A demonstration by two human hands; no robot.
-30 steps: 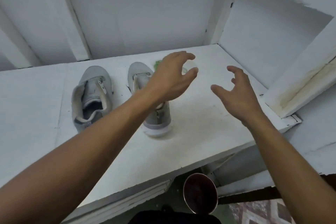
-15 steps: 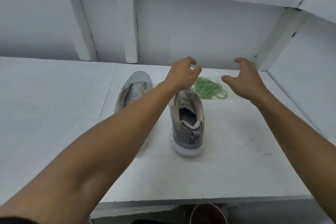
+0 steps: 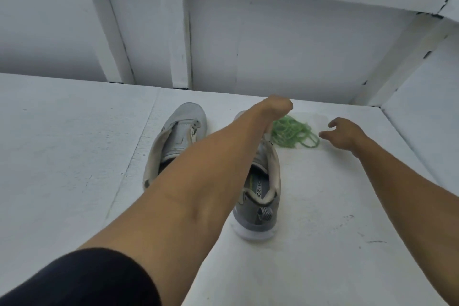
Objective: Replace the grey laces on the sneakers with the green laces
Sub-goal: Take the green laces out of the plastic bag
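Observation:
Two grey sneakers stand side by side on the white table [image 3: 62, 156], heels toward me. My left forearm crosses the left sneaker [image 3: 183, 126] and the right sneaker [image 3: 258, 206]. No laces show on the visible parts of either shoe. A loose bundle of green laces [image 3: 295, 134] lies just beyond the right sneaker's toe. My left hand [image 3: 275, 107] bends down at the wrist over that toe, beside the laces, with its fingers hidden. My right hand [image 3: 345, 131] hovers just right of the bundle, fingers loosely spread, holding nothing.
White panelled walls [image 3: 273, 45] close the table at the back, and a side wall [image 3: 422, 119] runs along the right. A sloped white beam [image 3: 397, 62] crosses the back right corner. Bare table surface lies to the left of the shoes and in front of them.
Both hands have reached farther forward toward the green laces. My left hand has dropped at the wrist over the right sneaker's toe. My right hand has come lower beside the bundle.

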